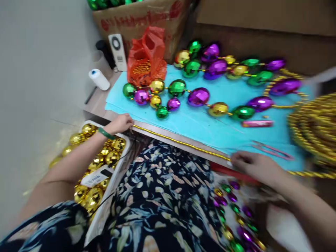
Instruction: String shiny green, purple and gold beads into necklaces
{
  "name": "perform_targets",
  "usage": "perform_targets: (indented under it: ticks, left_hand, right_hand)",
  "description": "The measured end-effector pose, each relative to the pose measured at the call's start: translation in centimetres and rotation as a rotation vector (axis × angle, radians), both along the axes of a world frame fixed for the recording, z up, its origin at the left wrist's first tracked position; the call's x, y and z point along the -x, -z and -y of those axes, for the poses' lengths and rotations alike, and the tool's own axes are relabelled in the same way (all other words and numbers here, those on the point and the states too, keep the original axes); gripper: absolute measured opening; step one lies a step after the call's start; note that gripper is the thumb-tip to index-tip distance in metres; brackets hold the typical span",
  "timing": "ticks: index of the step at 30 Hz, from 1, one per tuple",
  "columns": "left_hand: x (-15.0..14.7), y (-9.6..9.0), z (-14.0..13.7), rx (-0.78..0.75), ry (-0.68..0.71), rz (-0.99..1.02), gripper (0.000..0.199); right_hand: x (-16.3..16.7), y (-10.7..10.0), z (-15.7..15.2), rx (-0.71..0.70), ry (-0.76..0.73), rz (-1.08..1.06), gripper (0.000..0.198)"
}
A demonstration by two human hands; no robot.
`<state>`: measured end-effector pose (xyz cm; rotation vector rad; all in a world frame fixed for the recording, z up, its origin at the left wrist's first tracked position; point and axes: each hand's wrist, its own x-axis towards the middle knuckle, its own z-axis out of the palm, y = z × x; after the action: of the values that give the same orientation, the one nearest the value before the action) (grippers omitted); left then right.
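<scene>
A twisted gold cord [178,141] runs taut along the table's front edge. My left hand [121,123] pinches its left end, with a green bangle on that wrist. Further right, my right hand [249,163] has its fingers closed on the same cord, slightly blurred. From there the cord leads to a large gold coil [315,129] at the right. Beyond the hands, a garland of shiny purple, green and gold baubles [198,97] lies looped on a turquoise sheet [173,119]. A pink lighter [257,123] and pink tweezers-like snips [273,150] rest near my right hand.
A red plastic bag [147,56] with orange-gold contents, a white thread spool [99,79] and a white device [118,52] stand at the back left. Cardboard boxes [141,21] line the back. A white bin [123,150] of gold balls sits below left; small bead strings [233,210] lie below right.
</scene>
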<state>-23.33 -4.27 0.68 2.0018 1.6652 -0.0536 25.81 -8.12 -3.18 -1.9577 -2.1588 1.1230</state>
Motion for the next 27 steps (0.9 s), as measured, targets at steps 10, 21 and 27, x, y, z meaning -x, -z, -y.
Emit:
perform_targets:
  ticks: [10,21,27]
  left_hand:
    - [3.4,2.7,-0.8,-0.129,-0.097,-0.062,0.037]
    - [0.7,-0.1,-0.3,-0.062,-0.153,-0.174,0.036]
    - [2.6,2.3,-0.1,-0.112,-0.135,-0.135,0.025]
  right_hand:
    - [-3.4,-5.0,0.5,0.070,-0.064,0.161,0.020]
    - [-0.2,-3.6,1.9,-0.003,-0.109,0.258,0.027]
    - [-0.3,-3.2,1.8,0.022,-0.015,0.171,0.020]
